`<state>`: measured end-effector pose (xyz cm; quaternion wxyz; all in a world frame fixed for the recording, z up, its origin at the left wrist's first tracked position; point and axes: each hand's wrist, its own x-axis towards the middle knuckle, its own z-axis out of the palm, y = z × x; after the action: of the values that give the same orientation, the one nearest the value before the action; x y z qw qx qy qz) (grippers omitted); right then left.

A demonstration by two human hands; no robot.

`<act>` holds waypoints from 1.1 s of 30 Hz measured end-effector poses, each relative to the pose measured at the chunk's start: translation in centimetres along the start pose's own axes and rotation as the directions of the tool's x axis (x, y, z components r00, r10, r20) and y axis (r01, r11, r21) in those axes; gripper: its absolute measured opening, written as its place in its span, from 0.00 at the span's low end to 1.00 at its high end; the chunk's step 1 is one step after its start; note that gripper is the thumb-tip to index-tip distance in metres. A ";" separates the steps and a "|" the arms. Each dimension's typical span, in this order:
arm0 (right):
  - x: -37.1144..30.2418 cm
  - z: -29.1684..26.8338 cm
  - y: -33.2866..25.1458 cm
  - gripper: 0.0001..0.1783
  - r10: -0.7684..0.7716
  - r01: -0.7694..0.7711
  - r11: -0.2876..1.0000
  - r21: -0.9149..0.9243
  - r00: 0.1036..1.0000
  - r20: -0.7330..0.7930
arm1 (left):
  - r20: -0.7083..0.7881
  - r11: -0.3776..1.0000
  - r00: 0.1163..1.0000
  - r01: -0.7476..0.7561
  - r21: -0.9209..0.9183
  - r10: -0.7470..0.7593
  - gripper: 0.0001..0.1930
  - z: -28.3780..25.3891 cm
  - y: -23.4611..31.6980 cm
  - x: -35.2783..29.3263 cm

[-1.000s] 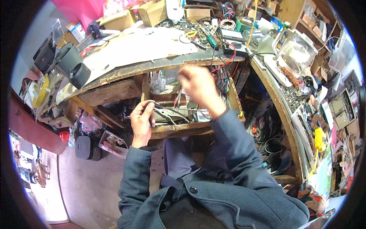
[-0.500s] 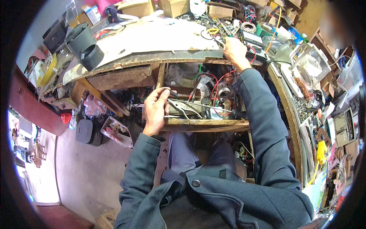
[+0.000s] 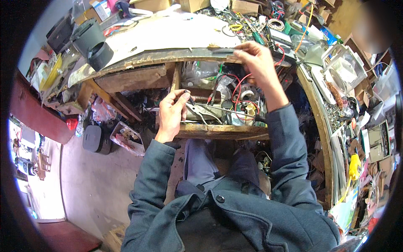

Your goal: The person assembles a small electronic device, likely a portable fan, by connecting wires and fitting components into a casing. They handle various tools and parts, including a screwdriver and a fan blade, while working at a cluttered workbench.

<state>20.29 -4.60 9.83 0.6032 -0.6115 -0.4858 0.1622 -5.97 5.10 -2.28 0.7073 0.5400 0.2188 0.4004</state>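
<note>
Drawer [image 3: 222,131] open above the knees, likely for easy reach. At its eight o'clock, left hand [image 3: 171,115] pinching a small dark stick [image 3: 191,100] between thumb and finger, likely to keep it steady over the drawer; pliers [image 3: 197,111] just beside, red wires [image 3: 236,93] toward two o'clock. At one o'clock, right hand [image 3: 257,63] pinching a thin dark strip [image 3: 221,51] by its end, near the table [image 3: 168,38] edge; maybe a tool, too blurry to be sure. Stick's low end lost against the pliers. Right palm turned away, drawer bottom mostly covered by bags [image 3: 199,71] and wires.
</note>
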 end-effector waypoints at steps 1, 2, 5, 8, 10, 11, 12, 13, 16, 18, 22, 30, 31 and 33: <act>-1.0 0.8 0.5 0.08 0.029 -0.030 0.998 0.051 0.999 0.022 | 0.010 1.000 1.000 -0.014 0.025 0.014 0.10 -0.1 -0.2 -0.1; -1.8 1.5 1.5 0.08 0.056 -0.061 0.993 0.101 0.997 0.045 | 0.019 0.998 1.000 -0.015 0.059 0.013 0.10 0.1 -0.2 -0.1; -3.8 3.3 3.8 0.08 0.097 -0.121 0.978 0.171 0.985 0.143 | 0.037 0.989 0.999 -0.026 0.144 0.021 0.10 0.2 -0.2 -0.5; -4.9 4.2 5.1 0.08 0.111 -0.158 0.960 0.232 0.973 0.203 | 0.045 0.963 0.999 -0.031 0.268 0.020 0.11 0.3 -0.5 -0.7; -5.0 4.4 5.4 0.07 0.079 -0.131 0.969 0.211 0.968 0.237 | 0.044 0.957 0.999 -0.039 0.287 0.028 0.11 0.2 -0.6 -0.6; -5.1 4.4 5.4 0.07 0.065 -0.124 0.969 0.216 0.963 0.260 | 0.052 0.953 0.998 -0.041 0.300 0.027 0.11 0.2 -0.6 -0.7; -5.2 4.3 5.3 0.07 0.052 -0.116 0.969 0.219 0.958 0.281 | 0.062 0.950 0.998 -0.044 0.311 0.026 0.11 0.3 -0.5 -0.7; -5.2 4.3 5.4 0.07 0.041 -0.104 0.973 0.208 0.958 0.285 | 0.069 0.950 0.997 -0.038 0.308 0.017 0.11 0.3 -0.5 -0.7; -5.2 4.2 5.7 0.07 0.009 -0.066 0.982 0.179 0.954 0.299 | 0.086 0.952 0.996 -0.017 0.306 -0.010 0.10 0.3 -0.4 -0.7; -5.2 4.2 5.9 0.07 0.009 -0.077 0.977 0.201 0.948 0.317 | 0.090 0.951 0.995 -0.001 0.309 -0.028 0.10 0.4 -0.4 -0.7; -5.2 4.1 6.1 0.07 -0.005 -0.075 0.974 0.216 0.937 0.348 | 0.110 0.942 0.994 -0.026 0.334 -0.011 0.10 0.1 -0.6 -0.6; -4.8 4.1 5.9 0.10 0.019 -0.151 0.949 0.276 0.904 0.427 | 0.130 0.948 0.985 0.067 0.312 -0.112 0.11 0.2 -0.3 -0.5; -5.0 4.5 5.4 0.10 0.021 -0.162 0.938 0.306 0.910 0.415 | 0.117 0.945 0.987 0.063 0.321 -0.106 0.11 0.2 -0.3 -0.5; -5.1 4.5 5.2 0.10 0.048 -0.187 0.934 0.305 0.910 0.411 | 0.092 0.939 0.991 0.056 0.339 -0.092 0.12 0.4 -0.3 -0.6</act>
<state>16.42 -4.97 2.18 0.5769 -0.4817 -0.5245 0.4000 -5.97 4.34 -2.48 0.6301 0.6645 0.2662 0.3009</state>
